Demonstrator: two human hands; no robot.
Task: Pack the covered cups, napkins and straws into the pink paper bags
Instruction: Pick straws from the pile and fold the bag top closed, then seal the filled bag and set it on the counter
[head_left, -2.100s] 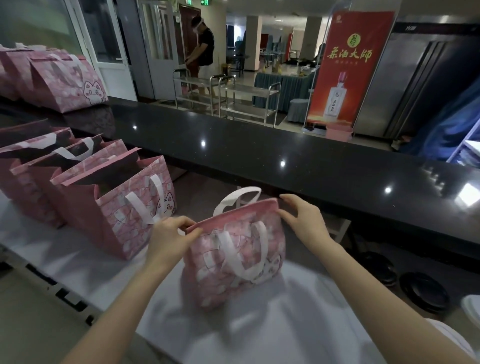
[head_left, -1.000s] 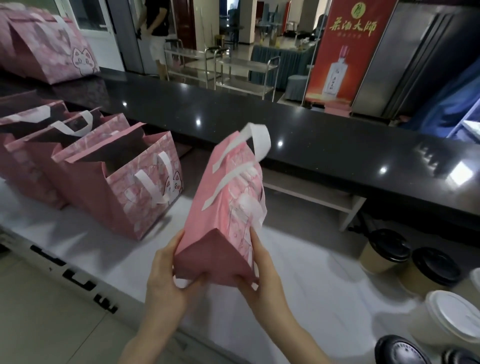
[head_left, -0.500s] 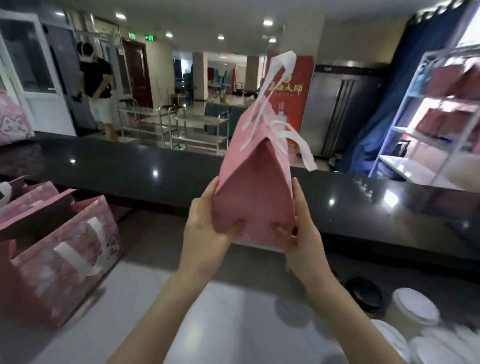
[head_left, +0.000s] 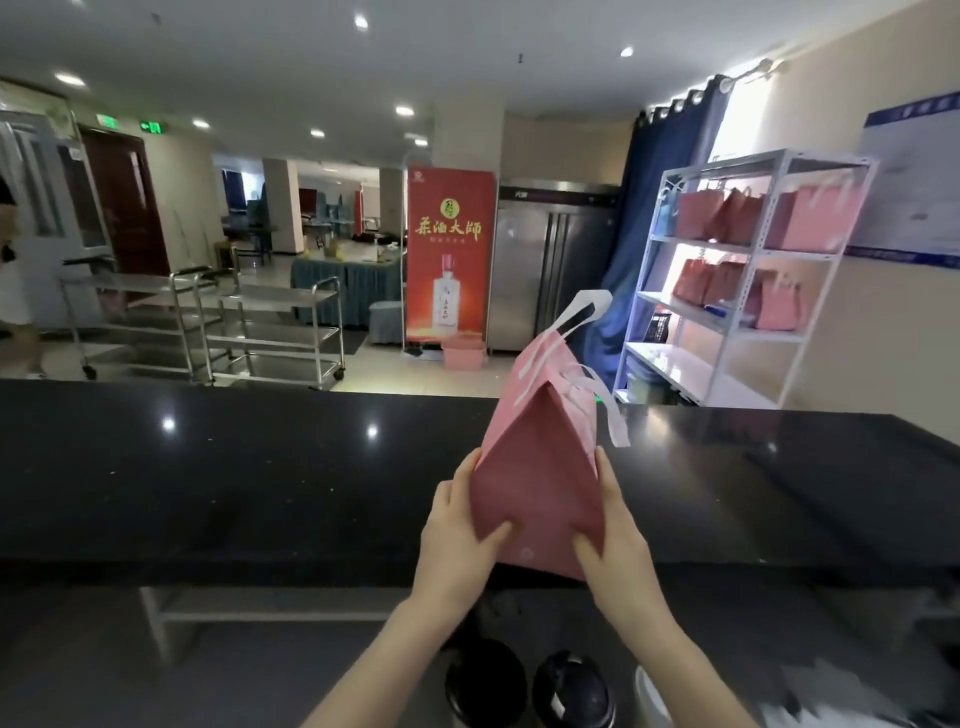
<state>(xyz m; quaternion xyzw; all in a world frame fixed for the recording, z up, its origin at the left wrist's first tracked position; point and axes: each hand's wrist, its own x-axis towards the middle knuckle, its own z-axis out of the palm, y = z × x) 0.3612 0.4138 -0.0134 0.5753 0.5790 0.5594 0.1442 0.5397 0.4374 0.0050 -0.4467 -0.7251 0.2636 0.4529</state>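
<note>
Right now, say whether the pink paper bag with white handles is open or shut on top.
Shut: the bag narrows to a closed peak under its handles; left hand and right hand hold its base.

both hands, left (head_left: 457, 540) and right (head_left: 615, 540), grip a pink bag (head_left: 540, 467) raised above a black counter (head_left: 234, 467); two dark-lidded cups (head_left: 571, 688) sit below, shelves (head_left: 748, 270) of bags behind.

Pink bag (head_left: 540, 483): smooth matt paper w/ flat white handles (head_left: 594, 300). Counter (head_left: 234, 467) behind it is glossy black, polished, w/ mirror-like glints; cup lids (head_left: 574, 686) at 6 o'clock look shiny black plastic. Trolleys (head_left: 270, 322) at 10 o'clock: bare metal, dull sheen.
</note>
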